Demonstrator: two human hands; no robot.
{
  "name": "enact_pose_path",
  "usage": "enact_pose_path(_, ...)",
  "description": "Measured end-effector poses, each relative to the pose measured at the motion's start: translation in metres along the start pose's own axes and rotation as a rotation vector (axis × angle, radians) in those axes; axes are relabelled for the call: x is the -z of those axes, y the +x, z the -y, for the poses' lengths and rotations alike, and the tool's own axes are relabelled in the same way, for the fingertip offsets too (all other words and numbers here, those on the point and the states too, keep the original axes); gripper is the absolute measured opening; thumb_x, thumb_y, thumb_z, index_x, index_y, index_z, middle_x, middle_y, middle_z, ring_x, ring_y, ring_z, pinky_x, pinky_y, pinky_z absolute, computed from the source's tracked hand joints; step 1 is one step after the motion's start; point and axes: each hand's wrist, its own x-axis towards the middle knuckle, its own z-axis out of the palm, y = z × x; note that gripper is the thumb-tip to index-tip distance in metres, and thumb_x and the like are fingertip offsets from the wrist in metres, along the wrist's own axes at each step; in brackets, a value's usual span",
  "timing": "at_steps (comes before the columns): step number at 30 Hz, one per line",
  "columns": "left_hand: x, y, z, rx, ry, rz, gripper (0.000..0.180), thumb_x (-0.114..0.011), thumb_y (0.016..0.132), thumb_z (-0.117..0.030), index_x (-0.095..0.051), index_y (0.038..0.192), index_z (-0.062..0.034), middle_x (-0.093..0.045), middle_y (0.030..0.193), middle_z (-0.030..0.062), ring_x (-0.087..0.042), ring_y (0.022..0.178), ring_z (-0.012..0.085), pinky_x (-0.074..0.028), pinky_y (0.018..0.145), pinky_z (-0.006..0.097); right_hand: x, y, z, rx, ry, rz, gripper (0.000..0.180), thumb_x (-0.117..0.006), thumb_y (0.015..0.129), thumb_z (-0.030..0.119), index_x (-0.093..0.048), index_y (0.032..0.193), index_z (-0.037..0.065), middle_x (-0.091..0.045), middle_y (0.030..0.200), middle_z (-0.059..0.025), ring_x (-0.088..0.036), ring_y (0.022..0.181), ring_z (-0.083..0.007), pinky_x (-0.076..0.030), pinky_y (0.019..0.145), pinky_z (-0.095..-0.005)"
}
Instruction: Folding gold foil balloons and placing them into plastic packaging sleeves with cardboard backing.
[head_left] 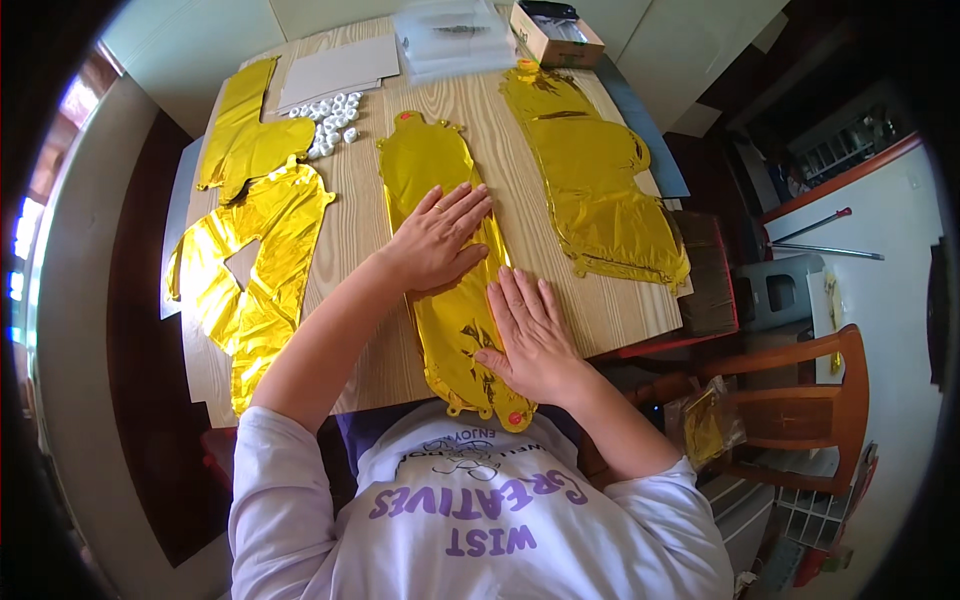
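A long gold foil balloon [425,170], flat and uninflated, lies lengthwise down the middle of the wooden table, its near end reaching the table's front edge by my shirt. Red dots mark both its ends. My left hand [443,238] rests flat across its middle, fingers stretched to the right. Lower down, my right hand [533,338] lies with straight fingers over its right edge, thumb out on the foil. Both hands are open and grip nothing. Small wrinkles show in the foil beside my right thumb.
Other flat gold foil balloons lie on the table [345,250]: a far-left one [235,130], a near-left one [275,260] and a right one [600,190]. Behind are white rings [335,120], grey card [340,72], clear plastic bags [455,40] and a small box [558,42]. A wooden chair [850,400] stands right.
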Motion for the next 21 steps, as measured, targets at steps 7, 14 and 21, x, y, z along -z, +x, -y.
enact_pose_path(7,-0.001,-0.002,-0.001,0.002,0.017,-0.022,0.070,-0.050,0.103,-0.043,-0.031,0.158,-0.0053,-0.030,0.165,0.0137,-0.026,0.153,0.0305,-0.017,0.125,0.052,0.024,0.008,-0.011,-0.007,0.073,-0.014,0.087,-0.041,0.103,0.057,-0.017,0.159,-0.005,-0.013,0.166,-0.0262,-0.007,0.156,-0.0399,-0.003,0.125,-0.0551)
enact_pose_path(14,-0.002,-0.002,0.000,0.006,0.001,-0.006,0.070,-0.052,0.102,-0.043,-0.031,0.158,-0.0065,-0.030,0.165,0.0130,-0.026,0.153,0.0311,-0.017,0.125,0.052,0.015,0.003,-0.012,0.006,-0.055,0.043,0.086,-0.040,0.104,0.057,-0.017,0.158,-0.006,-0.012,0.167,-0.0260,-0.009,0.156,-0.0379,-0.003,0.125,-0.0548)
enact_pose_path(21,0.012,0.008,-0.002,0.062,-0.145,-0.031,0.062,-0.055,0.100,-0.041,-0.046,0.148,-0.0037,-0.044,0.155,0.0159,-0.039,0.145,0.0341,-0.026,0.121,0.050,0.016,-0.020,-0.004,-0.001,-0.041,0.116,0.088,-0.042,0.102,0.057,-0.018,0.159,-0.006,-0.007,0.168,-0.0257,-0.003,0.157,-0.0372,0.001,0.125,-0.0544)
